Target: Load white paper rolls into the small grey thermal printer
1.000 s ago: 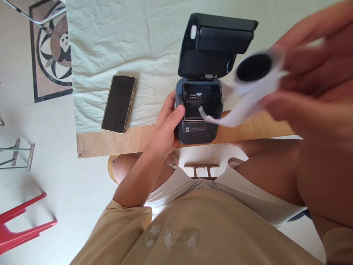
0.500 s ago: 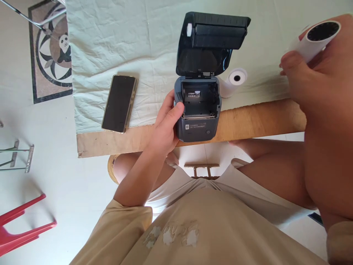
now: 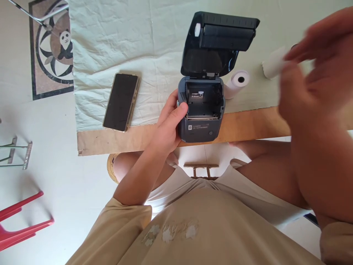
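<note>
My left hand grips the left side of a dark portable label printer, thumb on top near the paper bay. The printer's lid is swung up, and its paper bay holds no roll. Just right of the printer a white paper roll stands on the cloth. Farther right is a second white roll, partly hidden behind my right hand. That hand is smeared by motion, its fingers apart with nothing visible between them.
A phone lies on the light green cloth to the left. The table's wooden edge runs in front of me. A red plastic stool and a metal frame are on the floor at left.
The white roll that my right hand held is now down on the cloth, and the fingers have spread off it. My left hand still has the printer; the view has shifted slightly.
</note>
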Available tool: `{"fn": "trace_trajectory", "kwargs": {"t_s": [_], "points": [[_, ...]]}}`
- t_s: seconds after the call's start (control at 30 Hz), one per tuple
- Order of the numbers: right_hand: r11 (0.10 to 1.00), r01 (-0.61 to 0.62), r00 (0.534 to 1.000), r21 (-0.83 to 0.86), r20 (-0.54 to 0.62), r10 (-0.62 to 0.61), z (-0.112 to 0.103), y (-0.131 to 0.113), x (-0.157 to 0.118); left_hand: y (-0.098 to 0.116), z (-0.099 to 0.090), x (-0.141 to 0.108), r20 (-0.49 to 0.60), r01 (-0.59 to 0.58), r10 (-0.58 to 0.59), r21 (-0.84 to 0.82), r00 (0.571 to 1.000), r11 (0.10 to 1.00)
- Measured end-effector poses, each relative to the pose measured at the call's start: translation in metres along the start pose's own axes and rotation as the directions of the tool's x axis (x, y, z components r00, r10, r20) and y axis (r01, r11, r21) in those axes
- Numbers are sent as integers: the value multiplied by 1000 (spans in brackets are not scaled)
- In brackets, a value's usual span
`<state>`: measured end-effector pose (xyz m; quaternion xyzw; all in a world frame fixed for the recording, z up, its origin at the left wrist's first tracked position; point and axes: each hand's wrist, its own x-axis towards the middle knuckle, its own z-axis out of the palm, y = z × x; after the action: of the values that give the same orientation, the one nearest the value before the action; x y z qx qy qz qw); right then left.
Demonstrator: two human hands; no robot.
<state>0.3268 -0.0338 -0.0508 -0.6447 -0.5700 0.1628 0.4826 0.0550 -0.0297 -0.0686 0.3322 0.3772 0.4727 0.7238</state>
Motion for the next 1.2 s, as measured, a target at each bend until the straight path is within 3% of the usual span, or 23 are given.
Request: {"fn": "trace_trajectory", "kwargs": {"t_s": [0.1,0.17,0.27,0.4,0.5,0.6,0.67,0.83,1.03,1.2], "points": [[974,206,951,-98,255,-176,24,9,-8,0,0,0,5,8,-8,-14,1000,1000],[971,187,926,-149,355,-124,37,19,-8,0,-2,0,10,5,-5,-18,1000,1000],[974,134,932,-185,357,-60,44,25,-6,0,-3,1,29,2,-1,-26,1000,1000],[989,82,959,-120,280,-45,39,10,-6,-1,1,0,31,-4,5,-41,1000,999],[989,-128,975,75,191,112,32,0,-5,-1,5,-2,-2,-15,15,-42,1000,999],[853,-416,901,315,268,340,25,9,4,0,7,-3,-10,-7,7,-36,1000,999],[774,-508,853,377,342,393,23,20,10,0,5,-2,-7,0,-1,-32,1000,999],[759,-521,843,389,376,385,23,26,12,1,-2,0,18,21,-21,-19,1000,1000],[648,-638,755,416,503,420,19,28,17,1,-2,-1,21,3,-3,-4,1000,1000],[626,-645,763,439,423,489,22,31,17,2,0,-2,14,8,-8,8,1000,1000]]}}
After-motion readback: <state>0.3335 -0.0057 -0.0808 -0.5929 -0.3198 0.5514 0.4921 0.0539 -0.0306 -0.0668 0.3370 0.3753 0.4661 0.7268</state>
